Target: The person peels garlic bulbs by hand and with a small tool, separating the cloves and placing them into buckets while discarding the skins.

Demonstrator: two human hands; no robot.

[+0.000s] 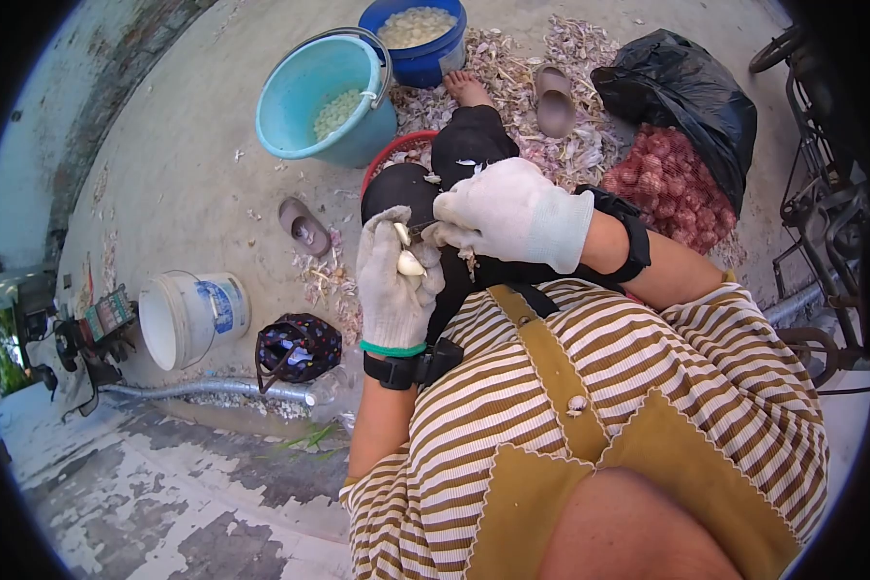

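My left hand (396, 271), in a whitish knit glove with a green cuff edge, is curled palm up around pale garlic cloves (411, 265). One clove lies in the palm and another shows near the fingertips. My right hand (507, 215), gloved too, is closed right beside the left fingers. A thin dark object (420, 228) shows at its fingertips; I cannot tell what it is. Both hands are above my dark trousers (474, 140). Partly hidden by my legs, a red basket (382, 157) holds garlic pieces.
Garlic skins (512, 97) litter the floor. Beyond my knees stand a turquoise bucket (285, 135) and a blue bucket (443, 70), both with peeled cloves. A red net bag of garlic (672, 188) sits under black plastic (686, 82). A white bucket (227, 307) lies left; a bicycle (817, 208) stands right.
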